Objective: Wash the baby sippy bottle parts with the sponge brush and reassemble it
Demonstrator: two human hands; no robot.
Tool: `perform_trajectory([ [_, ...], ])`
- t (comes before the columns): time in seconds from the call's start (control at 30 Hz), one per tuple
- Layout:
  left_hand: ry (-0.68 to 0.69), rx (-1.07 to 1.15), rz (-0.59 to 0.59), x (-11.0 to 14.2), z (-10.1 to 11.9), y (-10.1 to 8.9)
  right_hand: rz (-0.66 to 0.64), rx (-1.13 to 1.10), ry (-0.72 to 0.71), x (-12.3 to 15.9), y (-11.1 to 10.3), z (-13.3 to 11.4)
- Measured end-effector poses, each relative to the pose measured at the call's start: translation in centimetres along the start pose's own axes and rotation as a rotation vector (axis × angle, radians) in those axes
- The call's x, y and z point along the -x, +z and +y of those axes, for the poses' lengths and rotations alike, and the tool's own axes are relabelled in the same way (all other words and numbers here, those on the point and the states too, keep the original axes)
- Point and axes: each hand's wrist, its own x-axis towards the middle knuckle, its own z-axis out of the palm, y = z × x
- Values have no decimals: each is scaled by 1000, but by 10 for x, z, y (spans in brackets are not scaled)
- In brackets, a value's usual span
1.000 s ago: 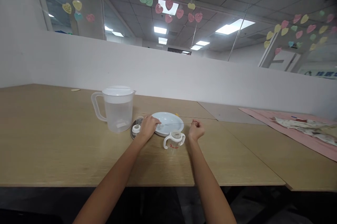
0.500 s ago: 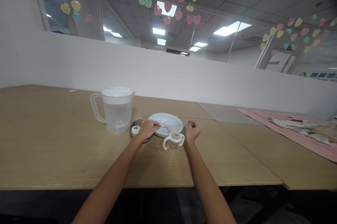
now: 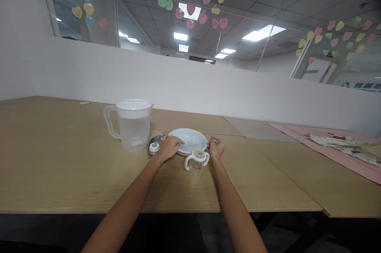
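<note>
Over the white bowl [image 3: 192,136], a thin, wire-like rod [image 3: 196,144] stretches between my two hands. My right hand [image 3: 216,148] pinches one end at the bowl's right rim. My left hand [image 3: 170,146] is closed at the other end, above the bowl's left side; what its fingertips hold is too small to make out. Just in front of the bowl stands a clear bottle body with white handles [image 3: 197,160] and red lettering, its top uncovered. Beside my left hand, a white bottle collar [image 3: 154,148] and a clear dome cap [image 3: 158,138] lie in a round metal dish, partly hidden.
A lidded translucent pitcher [image 3: 134,126] stands left of the bowl. At the far right, a pink cloth [image 3: 297,138] carries several packets and papers. A small flat beige piece [image 3: 85,102] lies near the wall, and a yellow bit [image 3: 200,131] shows behind the bowl.
My right hand has moved slightly left and down, closer to the bowl's rim, with the rod. The pale piece seen in the bowl before no longer shows clearly. My left hand stays nearly in place.
</note>
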Motion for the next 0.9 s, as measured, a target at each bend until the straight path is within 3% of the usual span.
perform_trajectory([
  [0.17,9,13,9,0,0,0,31,-162,214,3,2,-8],
  [0.4,10,33,41,2,5,-4,46,-201,256,5,3,-13],
  [0.6,34,135,95,1,8,-3,119,-143,106,8,-2,-19],
  [0.9,-104,469,260,-4,3,5,293,-61,-55,3,-9,-15],
])
